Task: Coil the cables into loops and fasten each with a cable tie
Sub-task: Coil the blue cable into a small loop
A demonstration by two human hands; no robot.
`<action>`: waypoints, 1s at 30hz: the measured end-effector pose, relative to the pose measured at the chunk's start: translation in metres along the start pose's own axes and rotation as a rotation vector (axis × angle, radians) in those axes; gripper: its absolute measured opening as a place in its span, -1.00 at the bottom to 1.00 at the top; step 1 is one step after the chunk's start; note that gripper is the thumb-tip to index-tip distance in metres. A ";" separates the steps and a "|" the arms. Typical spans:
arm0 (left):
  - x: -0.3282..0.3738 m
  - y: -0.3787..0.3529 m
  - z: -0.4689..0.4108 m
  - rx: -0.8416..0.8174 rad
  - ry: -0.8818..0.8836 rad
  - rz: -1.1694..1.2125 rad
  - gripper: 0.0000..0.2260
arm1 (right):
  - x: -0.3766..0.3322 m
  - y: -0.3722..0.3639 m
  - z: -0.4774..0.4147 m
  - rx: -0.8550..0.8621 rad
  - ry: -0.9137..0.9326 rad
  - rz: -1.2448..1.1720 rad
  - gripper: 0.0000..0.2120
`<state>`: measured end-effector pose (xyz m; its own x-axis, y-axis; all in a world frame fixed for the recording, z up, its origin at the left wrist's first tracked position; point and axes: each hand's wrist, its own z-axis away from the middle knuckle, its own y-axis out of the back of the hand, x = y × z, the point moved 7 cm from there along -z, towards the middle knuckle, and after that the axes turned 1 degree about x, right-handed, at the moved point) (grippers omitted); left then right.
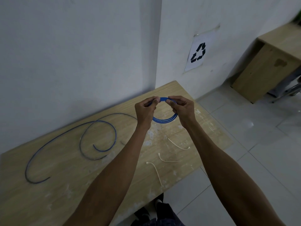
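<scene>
A plain workroom or office corner: paint-flecked wooden bench [65,168] against white walls [73,54], recycling sign [198,53] taped beyond its far end, wooden desk [263,66] to its right, tiled floor [244,144].

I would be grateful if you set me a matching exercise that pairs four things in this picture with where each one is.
Things
1. blue coil
2. loose blue cable
3. white cable ties
4. recycling sign

Places
A. stuck on the wall
B. flat on the table, between the forearms
C. pinched by the left hand and the right hand, above the table
D. sprawled over the table's left part

Pairs: 1-C; 2-D; 3-B; 4-A
</scene>
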<state>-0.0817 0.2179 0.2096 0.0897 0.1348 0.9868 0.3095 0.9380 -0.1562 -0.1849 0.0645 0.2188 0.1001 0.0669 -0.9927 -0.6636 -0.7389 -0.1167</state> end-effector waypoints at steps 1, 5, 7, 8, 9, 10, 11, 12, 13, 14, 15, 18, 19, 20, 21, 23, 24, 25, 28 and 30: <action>0.000 -0.001 0.000 0.002 0.002 0.000 -0.82 | 0.000 0.001 0.000 0.004 0.002 0.002 -0.78; 0.000 -0.003 -0.001 -0.008 0.005 -0.013 -0.83 | 0.001 0.004 0.001 0.009 -0.013 -0.002 -0.79; -0.001 -0.004 0.000 -0.018 0.009 -0.015 -0.83 | 0.006 0.006 0.002 -0.001 -0.050 -0.016 -0.77; -0.002 -0.004 0.001 -0.022 0.010 -0.019 -0.84 | 0.009 0.007 0.003 -0.004 -0.068 -0.017 -0.76; -0.004 -0.004 0.002 -0.026 0.011 -0.023 -0.84 | 0.012 0.009 0.005 -0.005 -0.086 -0.012 -0.76; -0.007 -0.005 0.003 -0.031 0.014 -0.026 -0.84 | 0.015 0.011 0.006 -0.005 -0.101 -0.005 -0.76; -0.010 -0.005 0.004 -0.034 0.019 -0.032 -0.85 | 0.018 0.013 0.008 -0.007 -0.108 0.001 -0.76; -0.014 -0.006 0.006 -0.035 0.025 -0.041 -0.85 | 0.021 0.016 0.010 -0.009 -0.107 0.004 -0.78; -0.019 -0.007 0.008 -0.036 0.033 -0.050 -0.86 | 0.023 0.018 0.012 -0.007 -0.104 0.008 -0.78; -0.022 -0.008 0.010 -0.037 0.041 -0.055 -0.87 | 0.026 0.022 0.014 -0.001 -0.104 0.012 -0.79; -0.026 -0.010 0.012 -0.040 0.049 -0.056 -0.87 | 0.027 0.025 0.015 0.008 -0.108 0.015 -0.80; -0.037 -0.016 0.019 -0.040 0.080 -0.043 -0.87 | 0.034 0.036 0.018 0.043 -0.121 0.037 -0.82; -0.041 -0.018 0.021 -0.036 0.090 -0.039 -0.87 | 0.037 0.039 0.018 0.044 -0.123 0.045 -0.82; -0.045 -0.020 0.023 -0.031 0.099 -0.040 -0.87 | 0.040 0.043 0.019 0.040 -0.127 0.052 -0.82; -0.049 -0.021 0.024 -0.026 0.107 -0.044 -0.87 | 0.044 0.045 0.021 0.028 -0.134 0.054 -0.81; -0.059 -0.025 0.025 -0.015 0.132 -0.053 -0.86 | 0.056 0.051 0.023 0.007 -0.180 0.057 -0.78; -0.063 -0.026 0.025 -0.006 0.145 -0.054 -0.85 | 0.066 0.056 0.025 0.012 -0.228 0.062 -0.73; -0.067 -0.026 0.026 0.005 0.160 -0.052 -0.85 | 0.078 0.062 0.028 0.040 -0.286 0.062 -0.67; -0.083 -0.029 0.025 0.030 0.221 -0.038 -0.84 | 0.123 0.096 0.039 0.156 -0.354 0.231 -0.67; -0.095 -0.031 0.025 0.035 0.254 -0.045 -0.84 | 0.154 0.116 0.048 0.114 -0.334 0.603 -0.81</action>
<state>-0.1229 0.1843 0.1220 0.3132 0.0120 0.9496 0.2861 0.9523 -0.1064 -0.2816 0.0211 0.0514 -0.5310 -0.1170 -0.8392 -0.6071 -0.6384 0.4732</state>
